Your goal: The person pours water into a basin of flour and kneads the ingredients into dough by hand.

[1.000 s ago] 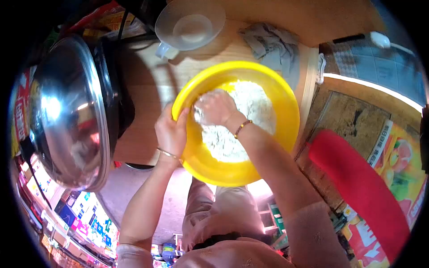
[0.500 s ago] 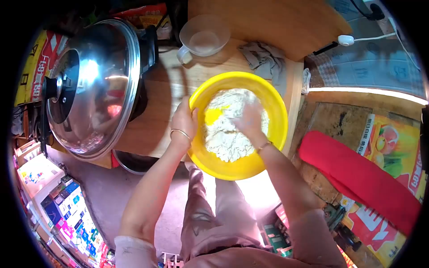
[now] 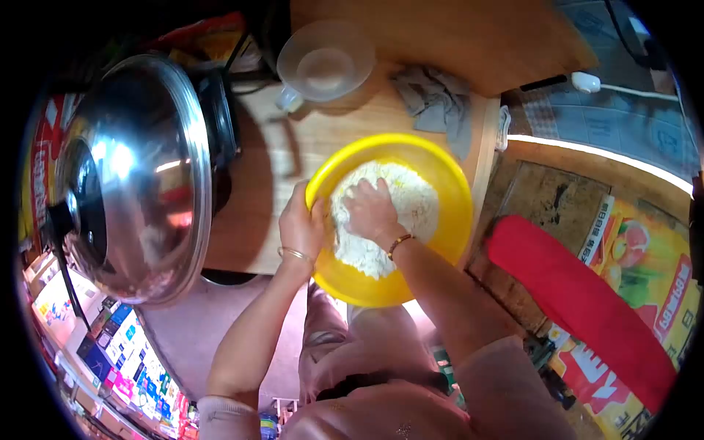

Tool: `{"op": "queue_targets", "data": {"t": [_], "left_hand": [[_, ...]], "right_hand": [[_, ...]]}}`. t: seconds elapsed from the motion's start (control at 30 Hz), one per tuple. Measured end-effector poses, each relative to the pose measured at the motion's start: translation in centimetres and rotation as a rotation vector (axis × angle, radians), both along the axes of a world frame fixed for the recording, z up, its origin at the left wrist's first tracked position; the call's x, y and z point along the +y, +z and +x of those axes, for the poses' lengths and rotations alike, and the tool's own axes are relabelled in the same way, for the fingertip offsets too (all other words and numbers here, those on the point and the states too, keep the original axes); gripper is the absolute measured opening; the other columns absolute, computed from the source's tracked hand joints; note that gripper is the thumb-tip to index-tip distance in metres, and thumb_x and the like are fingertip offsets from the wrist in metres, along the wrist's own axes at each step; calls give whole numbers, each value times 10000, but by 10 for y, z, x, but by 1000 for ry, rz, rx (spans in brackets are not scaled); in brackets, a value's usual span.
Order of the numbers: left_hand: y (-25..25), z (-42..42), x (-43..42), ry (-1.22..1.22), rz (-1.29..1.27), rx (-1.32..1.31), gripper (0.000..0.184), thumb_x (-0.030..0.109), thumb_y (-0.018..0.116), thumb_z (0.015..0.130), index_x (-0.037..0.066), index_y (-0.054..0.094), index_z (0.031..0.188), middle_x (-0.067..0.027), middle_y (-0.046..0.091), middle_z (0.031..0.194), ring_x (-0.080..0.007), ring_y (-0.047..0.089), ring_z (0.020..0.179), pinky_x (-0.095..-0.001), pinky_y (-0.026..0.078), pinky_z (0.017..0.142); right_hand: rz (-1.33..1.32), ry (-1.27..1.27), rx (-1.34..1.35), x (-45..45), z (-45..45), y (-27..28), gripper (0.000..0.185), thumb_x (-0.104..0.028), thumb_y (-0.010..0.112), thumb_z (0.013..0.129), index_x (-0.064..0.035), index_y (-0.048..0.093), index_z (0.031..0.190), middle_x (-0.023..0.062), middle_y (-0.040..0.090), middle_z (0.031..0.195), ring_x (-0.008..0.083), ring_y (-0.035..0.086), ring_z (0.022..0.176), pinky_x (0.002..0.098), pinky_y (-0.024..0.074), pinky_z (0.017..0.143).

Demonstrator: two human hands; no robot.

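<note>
At the left end of the wooden worktop (image 3: 301, 139) looms a domed steel lid (image 3: 158, 205) with a black knob; the vessel under it is mostly lost in shadow. Next comes the left hand (image 3: 301, 229), wearing a thin bangle (image 3: 295, 254) and closed firmly on the left rim of a yellow plastic bowl (image 3: 456, 216), thumb over the edge and fingers against the outer wall, probably to keep the bowl from sliding or turning. Towards the worktop's far edge, a translucent plastic scoop (image 3: 326, 66) rests with its handle pointing back to the left, apparently set aside to leave elbow room.

The bowl stands at the near right corner and seems to reach past the near edge, perhaps so both arms can work from above. Inside it, the right hand (image 3: 372, 209), with a beaded bracelet (image 3: 400, 246) at the wrist, lies palm down on the flour (image 3: 367, 257), fingers loosely spread and gripping nothing that shows. The flour is white, dry-looking and uneven, heaped with ragged margins against the bare yellow wall.

Farther right, a crumpled grey cloth (image 3: 433, 99) lies near the far right corner, and beyond the right edge a long red bundle (image 3: 565, 275) crosses printed cardboard (image 3: 638, 242).
</note>
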State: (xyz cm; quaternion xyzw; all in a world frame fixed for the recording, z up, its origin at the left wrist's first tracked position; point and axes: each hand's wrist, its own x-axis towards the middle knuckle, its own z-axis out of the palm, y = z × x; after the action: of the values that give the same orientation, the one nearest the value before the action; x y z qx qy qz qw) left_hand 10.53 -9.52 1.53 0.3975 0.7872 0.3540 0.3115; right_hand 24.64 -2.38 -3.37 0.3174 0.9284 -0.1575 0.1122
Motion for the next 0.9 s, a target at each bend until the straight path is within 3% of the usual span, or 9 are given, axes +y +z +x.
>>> {"op": "queue_targets", "data": {"t": [0.13, 0.23, 0.27, 0.4, 0.57, 0.63, 0.73, 0.8, 0.9], "left_hand": [[4, -5, 7, -47, -28, 4, 221, 72, 550, 842, 44, 498, 1054, -236, 584, 845, -420, 572, 785, -443, 456, 644], [4, -5, 8, -56, -92, 7, 229, 62, 550, 844, 38, 491, 1064, -237, 584, 844, -418, 574, 777, -438, 460, 637], [4, -6, 6, -55, -72, -1, 231, 63, 550, 844, 38, 491, 1066, -238, 584, 845, -418, 575, 781, -438, 461, 637], [-3, -5, 8, -32, -3, 44, 222, 76, 557, 841, 37, 490, 1049, -238, 581, 843, -423, 574, 781, -437, 460, 634], [-15, -10, 8, -44, -22, 101, 246, 109, 571, 831, 40, 490, 1053, -236, 599, 861, -421, 576, 799, -454, 459, 659], [-11, -9, 10, -17, 12, 142, 237, 117, 595, 810, 39, 517, 1020, -231, 609, 861, -411, 580, 816, -451, 464, 679], [-12, -6, 11, 53, -19, 110, 217, 132, 623, 787, 35, 553, 968, -228, 613, 845, -402, 586, 816, -439, 469, 690], [-9, -6, 9, 83, -39, 92, 205, 137, 630, 780, 31, 562, 941, -224, 616, 833, -398, 589, 808, -436, 469, 689], [-8, -6, 6, 118, -35, 24, 196, 150, 643, 770, 28, 572, 905, -219, 617, 803, -396, 592, 782, -433, 471, 681]], "right_hand": [[-252, 308, -255, 36, -21, 14, 261, -354, 552, 725, -152, 682, 827, 17, 647, 970, 176, 550, 970, 430, 314, 929], [-209, 484, -172, 46, -19, 0, 271, -370, 549, 726, -157, 682, 830, 33, 653, 968, 178, 548, 1002, 429, 320, 946], [-124, 451, 79, 45, -15, -3, 256, -360, 552, 715, -165, 682, 819, 45, 659, 893, 183, 555, 1008, 434, 329, 950], [76, 100, 400, 38, -15, -29, 220, -329, 609, 654, -160, 679, 776, 47, 645, 767, 195, 612, 822, 389, 381, 889], [48, -83, 242, 40, -28, -8, 278, -386, 643, 682, -133, 676, 792, 42, 648, 777, 214, 611, 789, 375, 396, 844], [168, 54, 230, 31, -14, 20, 263, -356, 629, 706, -119, 662, 816, 49, 643, 797, 220, 604, 800, 372, 405, 810], [-42, 200, -55, 1, 14, 69, 137, -247, 588, 743, -132, 635, 800, 63, 615, 801, 221, 582, 856, 413, 418, 757], [12, 240, -15, -33, 48, 64, 120, -229, 596, 721, -144, 633, 797, 67, 610, 808, 221, 577, 856, 415, 419, 754], [38, 36, 105, -64, 64, 40, 177, -284, 627, 665, -156, 640, 787, 59, 607, 795, 209, 576, 835, 412, 415, 759]]}}
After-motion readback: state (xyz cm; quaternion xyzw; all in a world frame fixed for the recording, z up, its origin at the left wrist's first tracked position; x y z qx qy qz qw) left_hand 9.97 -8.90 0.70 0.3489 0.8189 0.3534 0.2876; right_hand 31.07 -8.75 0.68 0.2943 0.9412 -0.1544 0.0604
